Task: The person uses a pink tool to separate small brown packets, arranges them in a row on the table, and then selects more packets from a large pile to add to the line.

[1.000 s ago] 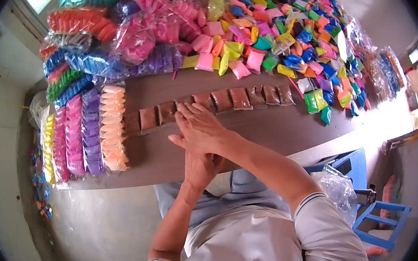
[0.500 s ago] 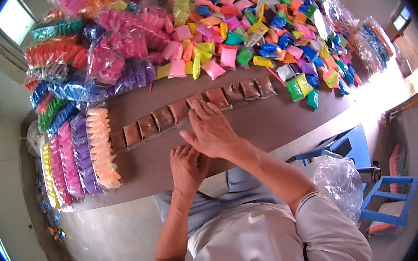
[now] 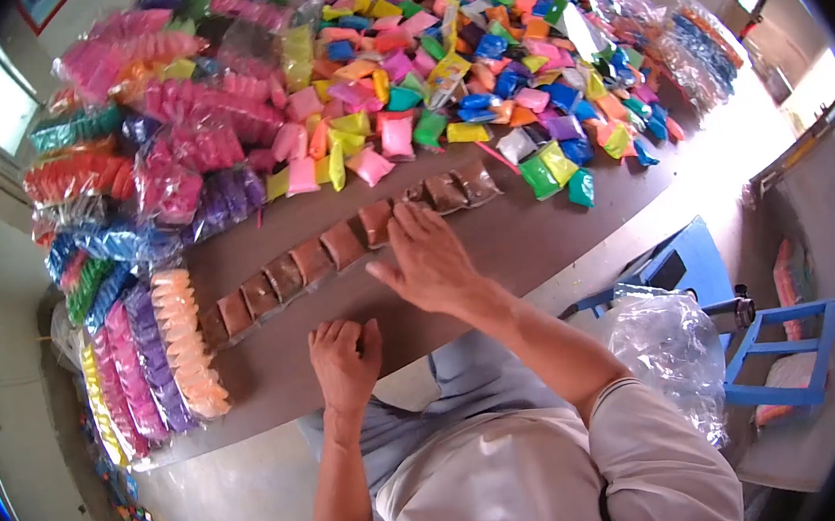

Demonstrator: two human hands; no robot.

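A slanting row of small brown packets in clear wrap lies across the brown table. My right hand is over the row's right part, palm down, fingers stretched out and thumb apart. Its fingertips touch a packet near the right end and partly cover it. Two brown packets lie just beyond those fingertips. Closer to the table's front edge, my left hand rests with its fingers curled in, and nothing shows in it. It is below the row, apart from the packets.
Loose colourful packets are heaped across the back of the table. Bagged stacks of pink packets rise at the left, beside a long peach-coloured strip. A clear plastic bag and blue stool stand at the right.
My right hand has slid rightward along the brown row. My left hand has drawn away from it, down and left. The whole view has tilted and shifted.
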